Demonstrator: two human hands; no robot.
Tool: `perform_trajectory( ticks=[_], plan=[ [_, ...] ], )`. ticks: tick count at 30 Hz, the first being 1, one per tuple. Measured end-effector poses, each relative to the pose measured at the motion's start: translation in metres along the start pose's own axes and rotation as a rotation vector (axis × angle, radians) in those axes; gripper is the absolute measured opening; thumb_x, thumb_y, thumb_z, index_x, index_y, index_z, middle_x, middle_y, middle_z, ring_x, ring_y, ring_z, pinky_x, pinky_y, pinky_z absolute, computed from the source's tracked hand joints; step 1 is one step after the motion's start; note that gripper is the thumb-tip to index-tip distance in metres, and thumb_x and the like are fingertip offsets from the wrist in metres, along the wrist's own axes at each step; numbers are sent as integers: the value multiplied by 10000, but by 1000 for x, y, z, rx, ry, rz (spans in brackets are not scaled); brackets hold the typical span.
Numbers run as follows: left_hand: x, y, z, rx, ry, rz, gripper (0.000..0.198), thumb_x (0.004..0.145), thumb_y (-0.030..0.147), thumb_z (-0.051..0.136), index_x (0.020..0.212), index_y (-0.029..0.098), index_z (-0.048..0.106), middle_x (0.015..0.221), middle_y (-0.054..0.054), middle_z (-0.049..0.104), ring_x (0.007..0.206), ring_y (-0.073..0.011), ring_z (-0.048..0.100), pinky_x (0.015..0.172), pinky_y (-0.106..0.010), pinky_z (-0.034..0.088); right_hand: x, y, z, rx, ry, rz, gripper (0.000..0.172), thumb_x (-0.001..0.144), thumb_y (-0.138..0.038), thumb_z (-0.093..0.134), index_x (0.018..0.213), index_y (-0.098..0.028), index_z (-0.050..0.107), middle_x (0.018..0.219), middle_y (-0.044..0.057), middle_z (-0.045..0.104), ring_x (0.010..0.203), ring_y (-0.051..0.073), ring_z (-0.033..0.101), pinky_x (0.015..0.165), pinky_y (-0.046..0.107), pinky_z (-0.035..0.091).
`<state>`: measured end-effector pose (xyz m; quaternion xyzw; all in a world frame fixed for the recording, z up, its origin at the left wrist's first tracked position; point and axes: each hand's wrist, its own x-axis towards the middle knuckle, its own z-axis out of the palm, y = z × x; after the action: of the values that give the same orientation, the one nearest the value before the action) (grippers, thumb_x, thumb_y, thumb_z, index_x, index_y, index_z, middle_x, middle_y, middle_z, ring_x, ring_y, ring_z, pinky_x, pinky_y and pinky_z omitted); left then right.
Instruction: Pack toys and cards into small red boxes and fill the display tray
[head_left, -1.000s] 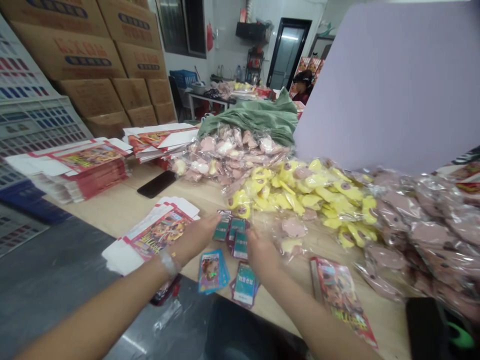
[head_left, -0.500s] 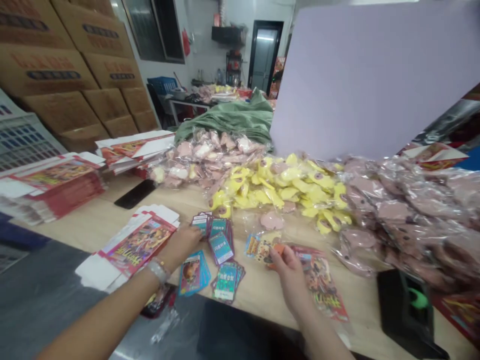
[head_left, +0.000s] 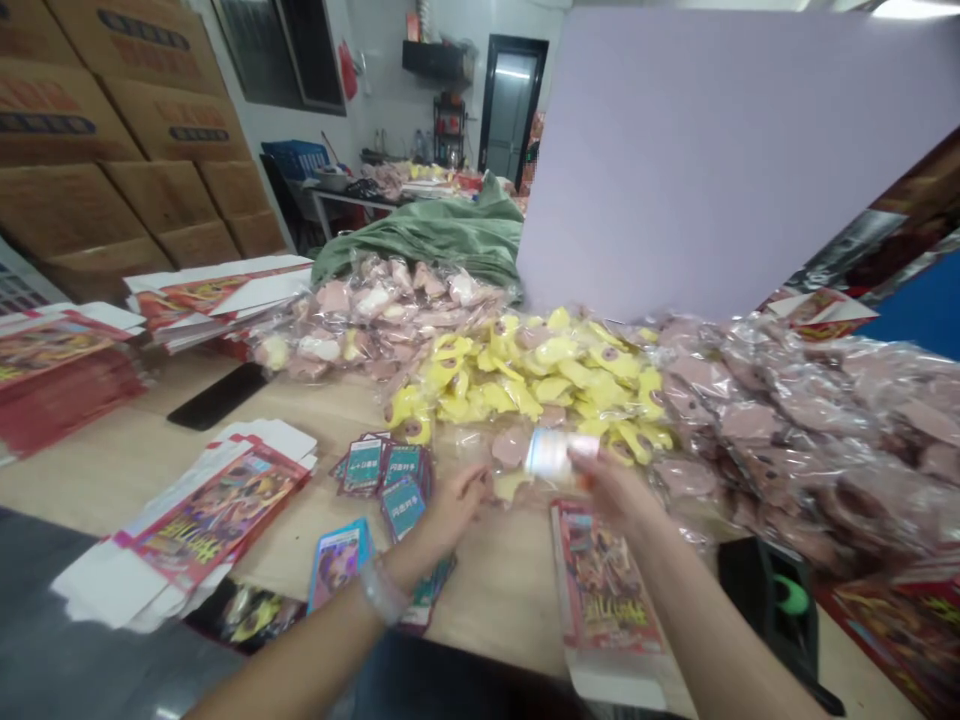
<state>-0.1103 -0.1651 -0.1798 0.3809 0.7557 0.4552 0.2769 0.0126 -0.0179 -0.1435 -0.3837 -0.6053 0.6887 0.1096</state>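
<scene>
Pale card-like piece (head_left: 551,453) pinched in the right hand (head_left: 619,488)

I see it blurred between those fingers, above the table (head_left: 499,615). At eight o'clock from it, the left hand's (head_left: 456,503) fingers curl narrowly; I can't tell whether they grip anything. Bagged yellow pieces (head_left: 517,385) lie at twelve, a red printed carton (head_left: 607,585) at five, teal-faced cards (head_left: 403,505) at nine.
</scene>
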Motion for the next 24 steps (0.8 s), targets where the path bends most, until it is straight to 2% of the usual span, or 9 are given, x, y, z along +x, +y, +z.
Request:
perform_trajectory(
  ticks=[4, 7, 9, 13, 15, 17, 19, 21, 24],
  plan=[
    [35, -13, 22, 141, -15, 73, 347, 729, 49, 412, 1030, 97, 576, 1026, -139, 611, 986, -260, 568, 873, -419, 451, 57, -20, 19, -141, 65, -79, 223, 866, -318, 514, 997, -148, 574, 1006, 49, 600, 833, 156, 589, 716, 331, 500],
    [33, -21, 39, 198, -66, 125, 435, 682, 31, 392, 1082, 97, 550, 1118, -160, 578, 1067, -279, 528, 940, -439, 409, 72, -18, 44, -194, 54, -123, 191, 859, -279, 532, 986, -144, 578, 1006, 48, 597, 857, 159, 584, 744, 353, 497],
    [21, -18, 43, 216, -105, 154, 537, 684, 43, 382, 1210, 112, 464, 1261, -167, 488, 1178, -289, 442, 980, -469, 371, 66, -18, 35, -175, 59, -145, 101, 804, -227, 596, 828, -130, 611, 831, 11, 623, 770, 150, 590, 723, 338, 492],
    [-3, 18, 34, 359, -258, 372, 659, 749, 90, 427, 1378, 138, 236, 1429, -155, 276, 1309, -259, 267, 1050, -470, 282, 3, -20, -59, -15, 161, -224, 62, 678, -178, 638, 737, -165, 625, 674, -40, 621, 688, 146, 591, 704, 295, 475],
    [-5, 41, 38, 547, -383, 620, 787, 722, 97, 545, 1404, 210, 171, 1467, -110, 204, 1339, -264, 191, 1078, -480, 208, -53, -8, -115, 118, 281, -264, 210, 691, -258, 619, 893, -206, 609, 807, -23, 655, 732, 152, 608, 697, 293, 477],
    [4, 59, 59, 708, -620, 926, 959, 591, 75, 696, 1396, 239, 201, 1472, -106, 191, 1345, -298, 154, 1087, -496, 145, -111, 21, -152, 364, 436, -236, 299, 655, -311, 670, 923, -207, 589, 814, 17, 666, 701, 178, 627, 641, 307, 487],
    [19, 69, 97, 772, -918, 1190, 1052, 403, 94, 808, 1339, 208, 342, 1431, -139, 285, 1327, -331, 194, 1093, -466, 126, -156, 61, -164, 607, 462, -136, 377, 633, -316, 710, 971, -218, 572, 824, 45, 670, 673, 201, 637, 588, 321, 493],
    [36, 75, 138, 792, -1096, 1309, 1055, 278, 239, 860, 1252, 176, 460, 1314, -171, 438, 1241, -367, 340, 1066, -460, 199, -181, 100, -157, 777, 431, -90, 505, 661, -333, 700, 1123, -277, 503, 922, 51, 666, 728, 219, 647, 591, 336, 502],
    [46, 84, 175, 804, -1037, 1186, 1075, 291, 514, 799, 1239, 143, 453, 1113, -166, 541, 985, -361, 518, 922, -490, 357, -186, 140, -135, 839, 501, -114, 651, 698, -366, 673, 1265, -325, 357, 1057, 42, 631, 861, 223, 636, 682, 352, 514]
  ],
)
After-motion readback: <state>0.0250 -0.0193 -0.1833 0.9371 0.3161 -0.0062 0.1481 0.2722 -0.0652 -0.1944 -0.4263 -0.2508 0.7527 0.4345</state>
